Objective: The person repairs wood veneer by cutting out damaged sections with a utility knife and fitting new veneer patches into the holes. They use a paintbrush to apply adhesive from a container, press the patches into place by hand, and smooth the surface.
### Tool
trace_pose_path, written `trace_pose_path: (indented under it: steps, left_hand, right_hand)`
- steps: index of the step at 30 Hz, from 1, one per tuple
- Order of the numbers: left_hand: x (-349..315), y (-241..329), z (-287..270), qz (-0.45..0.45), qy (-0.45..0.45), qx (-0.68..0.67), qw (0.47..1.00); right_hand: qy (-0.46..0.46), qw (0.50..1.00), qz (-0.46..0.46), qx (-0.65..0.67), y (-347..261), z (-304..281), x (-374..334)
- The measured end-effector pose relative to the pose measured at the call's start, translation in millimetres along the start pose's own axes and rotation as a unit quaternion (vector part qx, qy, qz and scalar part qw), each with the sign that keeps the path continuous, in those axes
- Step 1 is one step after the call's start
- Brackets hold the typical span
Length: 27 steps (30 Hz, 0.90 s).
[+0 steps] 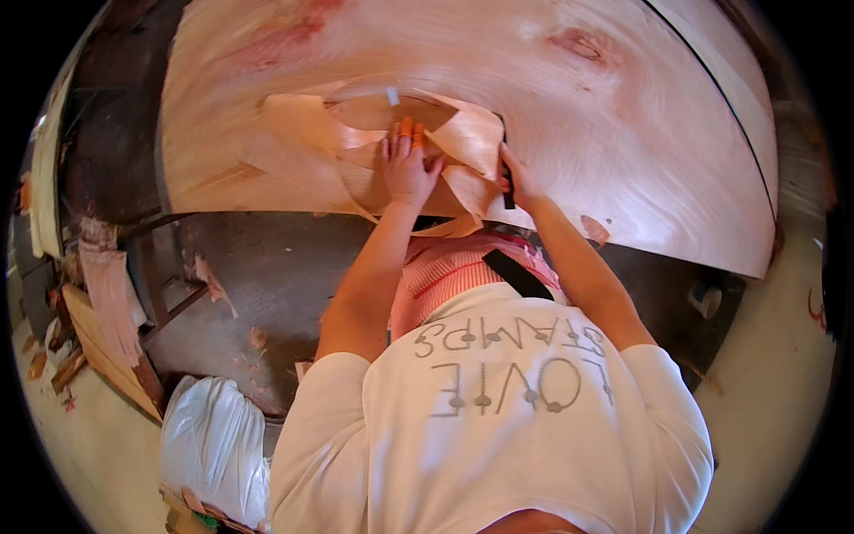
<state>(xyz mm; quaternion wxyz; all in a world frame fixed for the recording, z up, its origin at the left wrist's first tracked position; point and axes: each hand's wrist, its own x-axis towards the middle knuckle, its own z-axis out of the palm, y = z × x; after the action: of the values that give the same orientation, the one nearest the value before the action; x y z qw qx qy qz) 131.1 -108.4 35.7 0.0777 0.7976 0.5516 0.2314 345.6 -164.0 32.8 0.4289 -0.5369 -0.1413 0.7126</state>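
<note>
My left hand (409, 171) presses down on loose, thin wood veneer pieces, its fingers stretched out and thumb apart. Orange wraps cover two of its fingertips. Curled veneer pieces (476, 138) overlap around it near the front edge of a large wood sheet (614, 151). At the right edge of these pieces, my right hand (523, 181) is closed around a narrow dark tool (508, 194). Its fingers partly hide the tool, so I cannot tell its exact kind. A small whitish strip (392, 96) lies on the veneer beyond my left hand.
A white sack (213, 449) stands at the lower left beside a leaning board (107, 347). Veneer scraps (258, 338) litter the floor under the sheet's front edge. A pale round object (705, 299) sits below the sheet at the right.
</note>
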Motion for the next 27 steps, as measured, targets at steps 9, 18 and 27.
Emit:
trace_pose_path:
  steps: [9, 18, 27]
  left_hand:
    - [5.9, -63.6, -63.7, -0.218, 0.166, -0.093, 0.957]
    - [49.9, -105.7, -35.4, -0.357, -0.022, 0.003, 0.934]
    - [24.8, -140.5, -57.3, -0.580, 0.069, 0.071, 0.809]
  right_hand:
    - [0.127, 0.990, -0.055, 0.002, 3.6, 12.7, 0.7]
    - [-0.003, 0.995, -0.083, -0.059, 4.9, -7.9, -3.3]
    - [-0.012, 0.995, -0.092, -0.041, -3.1, 2.2, -9.5]
